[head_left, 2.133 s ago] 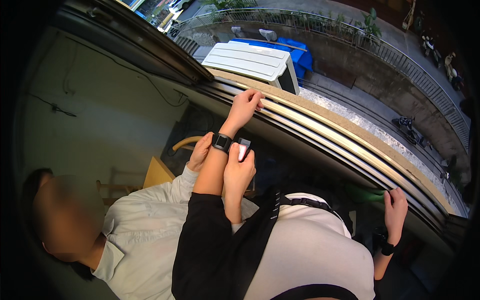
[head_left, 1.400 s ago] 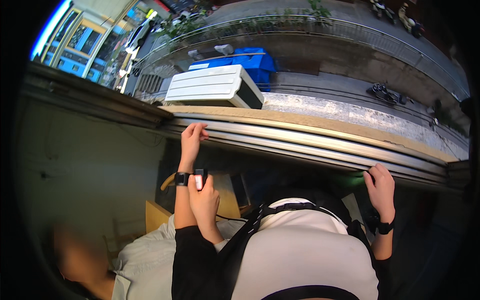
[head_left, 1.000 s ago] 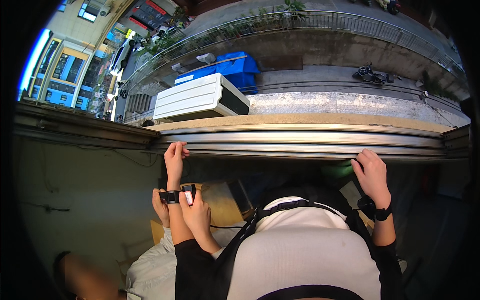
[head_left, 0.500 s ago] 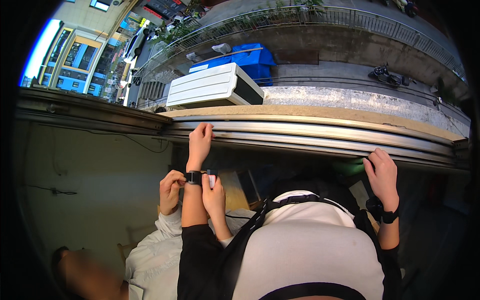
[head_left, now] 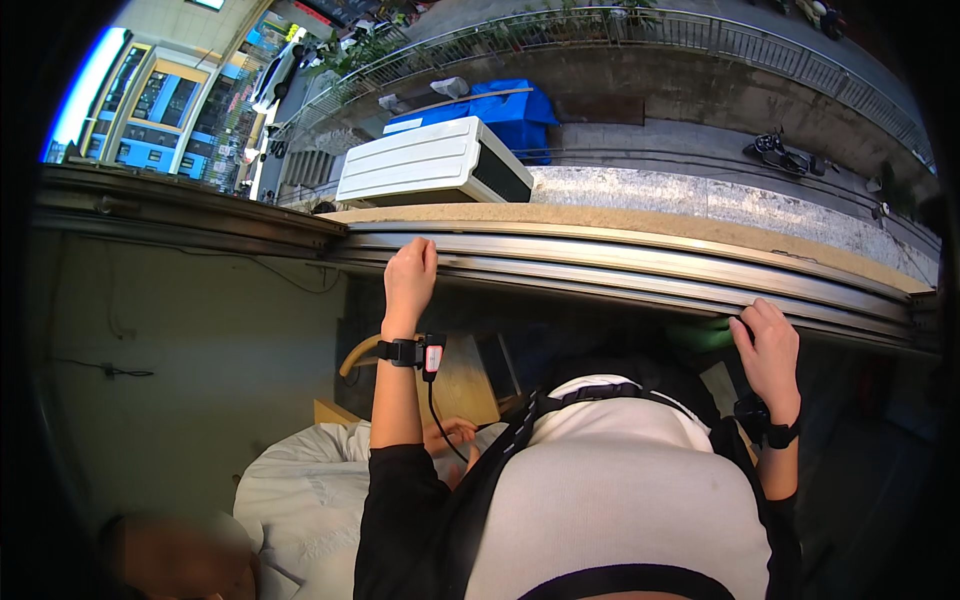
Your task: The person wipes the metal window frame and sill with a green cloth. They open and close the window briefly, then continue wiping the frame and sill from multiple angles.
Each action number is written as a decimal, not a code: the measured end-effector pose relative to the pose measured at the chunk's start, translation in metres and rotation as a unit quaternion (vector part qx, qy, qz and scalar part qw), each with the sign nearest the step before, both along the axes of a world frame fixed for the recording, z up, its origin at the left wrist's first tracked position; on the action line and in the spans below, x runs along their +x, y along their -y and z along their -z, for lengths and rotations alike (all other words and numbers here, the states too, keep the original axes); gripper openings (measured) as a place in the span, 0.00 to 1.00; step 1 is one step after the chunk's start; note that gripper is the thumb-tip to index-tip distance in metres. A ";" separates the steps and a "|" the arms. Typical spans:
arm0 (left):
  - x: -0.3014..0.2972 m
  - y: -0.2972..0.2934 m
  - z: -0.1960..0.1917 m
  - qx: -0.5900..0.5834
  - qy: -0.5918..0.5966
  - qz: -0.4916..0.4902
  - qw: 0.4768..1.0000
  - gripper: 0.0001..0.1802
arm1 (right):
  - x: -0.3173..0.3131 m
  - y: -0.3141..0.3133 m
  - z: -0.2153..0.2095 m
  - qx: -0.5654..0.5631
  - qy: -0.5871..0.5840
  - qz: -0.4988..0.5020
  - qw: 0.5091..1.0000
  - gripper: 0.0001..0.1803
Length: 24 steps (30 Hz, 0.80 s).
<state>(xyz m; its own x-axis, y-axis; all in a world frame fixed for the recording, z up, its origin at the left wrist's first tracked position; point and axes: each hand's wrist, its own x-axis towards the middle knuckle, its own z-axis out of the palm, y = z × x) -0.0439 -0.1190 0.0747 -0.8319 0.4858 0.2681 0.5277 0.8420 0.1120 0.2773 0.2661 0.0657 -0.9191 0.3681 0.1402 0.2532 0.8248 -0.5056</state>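
Observation:
My left hand (head_left: 412, 272) is raised in a loose fist in front of the metal window track (head_left: 600, 256), its knuckles overlapping the rails. Whatever may be inside its fingers is hidden. A black strap with a small red-and-white device (head_left: 433, 356) circles my left wrist, and a black cable hangs from it. At the right, the curled fingers of my right hand (head_left: 770, 345) rest at the inner edge of the track. A black band (head_left: 782, 433) with a dark module sits on that wrist.
Another person in a pale top (head_left: 300, 490) is at lower left, a hand (head_left: 452, 436) below my left forearm. Behind them stands a wooden chair (head_left: 460, 385). Outside the sill are a white air-conditioner unit (head_left: 410, 165), a blue tarp (head_left: 520, 110) and a motorbike (head_left: 785, 152).
The other person's hands have left my left wrist strap and dropped lower. My left hand has turned and shifted slightly right, its fingers closed. My right hand has barely moved.

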 end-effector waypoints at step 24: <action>0.018 -0.075 -0.011 0.041 -0.148 0.240 0.959 0.04 | 0.030 -0.063 -0.070 -0.504 -0.131 0.185 0.833 0.11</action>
